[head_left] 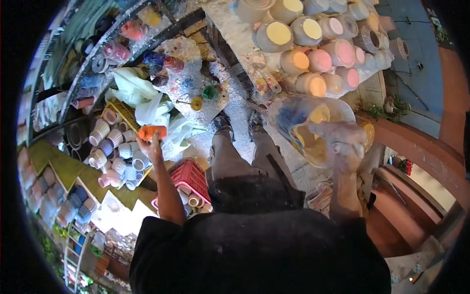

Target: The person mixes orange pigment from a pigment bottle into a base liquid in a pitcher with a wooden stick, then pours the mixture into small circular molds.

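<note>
An orange container, like a small bottle or pot, is in my left hand, whose fingers are wrapped round it. That hand hovers beside the yellow crate and the many small pots heaped below it. My right hand reaches over a large clear plastic tub stained with yellow and blue. Its fingers are smeared by motion, and I cannot tell whether they grip anything. Some yellow shows at the tub's right side, just past the hand.
A paint-spattered table carries rows of painted pots in yellow, orange and pink. Ahead, paint containers stand on a spattered surface. Thin plastic bags and a red basket of pots are at left. An orange-brown ledge runs along the right.
</note>
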The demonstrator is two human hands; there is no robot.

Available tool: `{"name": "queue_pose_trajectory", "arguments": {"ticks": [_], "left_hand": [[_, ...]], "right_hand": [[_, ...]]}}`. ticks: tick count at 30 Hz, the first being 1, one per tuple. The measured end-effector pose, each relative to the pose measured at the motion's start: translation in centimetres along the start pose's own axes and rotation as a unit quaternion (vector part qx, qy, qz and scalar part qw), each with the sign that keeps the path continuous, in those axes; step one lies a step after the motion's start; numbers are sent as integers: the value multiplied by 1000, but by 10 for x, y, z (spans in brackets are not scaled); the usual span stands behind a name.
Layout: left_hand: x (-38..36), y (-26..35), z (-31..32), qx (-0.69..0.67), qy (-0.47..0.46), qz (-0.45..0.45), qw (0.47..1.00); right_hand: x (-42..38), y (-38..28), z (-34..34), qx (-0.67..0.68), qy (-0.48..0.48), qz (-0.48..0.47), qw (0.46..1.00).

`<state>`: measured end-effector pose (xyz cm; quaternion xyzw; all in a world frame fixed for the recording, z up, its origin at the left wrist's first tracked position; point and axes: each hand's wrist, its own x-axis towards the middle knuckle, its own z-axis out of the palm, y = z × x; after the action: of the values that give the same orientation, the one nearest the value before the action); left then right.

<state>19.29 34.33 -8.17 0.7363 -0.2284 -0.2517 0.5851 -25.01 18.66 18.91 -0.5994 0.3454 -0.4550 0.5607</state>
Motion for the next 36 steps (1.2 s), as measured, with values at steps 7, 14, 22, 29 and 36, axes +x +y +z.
{"name": "queue_pose_trajectory", "arguments": {"ticks": [7,14,22,29,36], "left_hand": [[-106,143,19,-29,-94,78,992],[-176,296,107,191,-380,113,898],[-224,361,185,418,-423,169,786],[-255,402,226,614,-412,234,631],[-254,376,228,604,-348,494,520]], "right_hand": [[-23,-31,-45,-73,-190,6,979],[-9,-35,-102,-116,-102,-113,982],[10,-56,-117,-39,-241,-166,955],[12,-68,-125,-10,-292,-162,942],[7,-71,-129,-25,-311,-166,936]]}}
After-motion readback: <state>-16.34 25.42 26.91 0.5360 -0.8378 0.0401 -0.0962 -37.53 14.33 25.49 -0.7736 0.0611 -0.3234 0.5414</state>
